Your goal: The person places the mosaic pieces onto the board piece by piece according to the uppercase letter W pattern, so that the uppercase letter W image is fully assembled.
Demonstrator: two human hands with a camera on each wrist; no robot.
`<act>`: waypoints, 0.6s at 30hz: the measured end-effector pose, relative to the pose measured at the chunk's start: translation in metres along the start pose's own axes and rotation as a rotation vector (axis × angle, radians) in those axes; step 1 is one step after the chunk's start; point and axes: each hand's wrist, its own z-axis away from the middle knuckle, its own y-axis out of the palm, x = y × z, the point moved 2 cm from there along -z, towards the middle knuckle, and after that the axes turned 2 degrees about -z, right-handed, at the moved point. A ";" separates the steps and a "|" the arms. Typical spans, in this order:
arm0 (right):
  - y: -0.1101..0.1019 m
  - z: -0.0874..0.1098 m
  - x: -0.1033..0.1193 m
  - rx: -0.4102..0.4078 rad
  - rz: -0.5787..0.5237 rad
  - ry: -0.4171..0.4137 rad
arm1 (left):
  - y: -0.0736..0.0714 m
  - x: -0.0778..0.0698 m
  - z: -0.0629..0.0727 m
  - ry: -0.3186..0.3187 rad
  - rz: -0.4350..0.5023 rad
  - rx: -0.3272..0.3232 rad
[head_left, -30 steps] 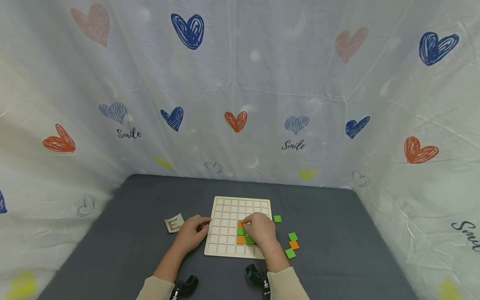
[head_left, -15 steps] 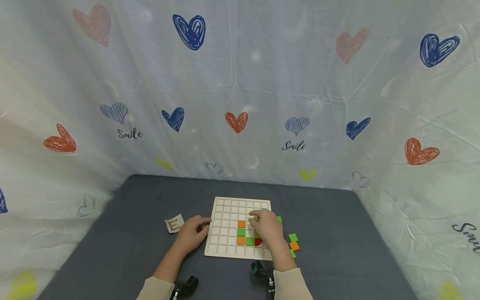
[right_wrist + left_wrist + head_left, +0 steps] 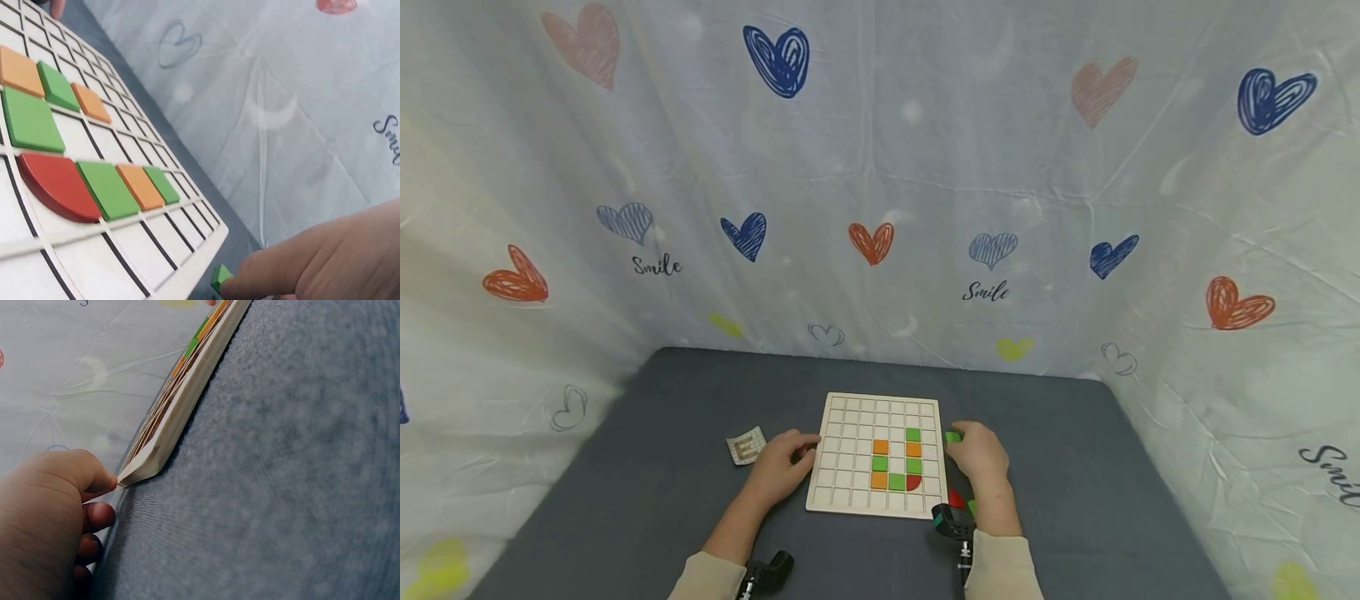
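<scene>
A light wooden grid board [image 3: 842,467] lies on the dark table, holding several square green and orange tiles in a U shape. A red quarter-round tile [image 3: 913,482] fills that shape's lower right corner. At the board's left edge, my left hand [image 3: 781,468] touches the rim with its index fingertip, the other fingers loosely bent. Just beyond the right edge, my right hand [image 3: 981,457] pinches a loose green tile [image 3: 953,437]; in the right wrist view a finger covers part of this green tile [image 3: 220,277]. Its thumb is not clearly visible there.
A small printed card [image 3: 746,447] lies left of the board. Right of the board, a red piece [image 3: 956,498] and a green tile [image 3: 972,507] peek out from behind the right wrist and its black camera mount [image 3: 952,522]. A heart-print curtain [image 3: 880,167] hangs behind the table.
My right hand has left the board's right-hand columns and moved right to the loose green tile. A green tile now shows at the top of the right column. My left hand stays put.
</scene>
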 end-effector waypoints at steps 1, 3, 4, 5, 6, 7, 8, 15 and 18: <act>0.000 0.000 -0.003 0.002 0.006 0.013 | 0.000 0.000 0.000 0.000 0.000 0.002; -0.001 -0.001 -0.006 0.001 0.009 0.038 | -0.001 0.000 0.000 -0.001 0.000 0.004; -0.002 -0.002 -0.008 0.000 0.006 0.049 | -0.001 0.000 0.000 -0.002 0.002 0.004; -0.003 -0.002 -0.009 -0.002 0.000 0.057 | -0.001 0.000 0.000 -0.001 0.002 0.004; -0.003 -0.002 -0.010 -0.004 -0.003 0.064 | -0.001 -0.001 0.000 0.000 0.002 0.003; -0.004 -0.002 -0.011 -0.004 -0.005 0.067 | -0.001 -0.001 0.000 0.001 0.002 0.002; -0.004 -0.002 -0.011 -0.005 -0.006 0.070 | -0.001 -0.001 0.000 0.001 0.003 0.001; -0.007 -0.002 -0.010 -0.004 0.000 0.036 | -0.001 -0.001 0.000 -0.002 -0.005 -0.001; -0.009 -0.002 -0.007 -0.009 -0.012 0.009 | 0.000 -0.001 0.000 -0.002 -0.007 -0.002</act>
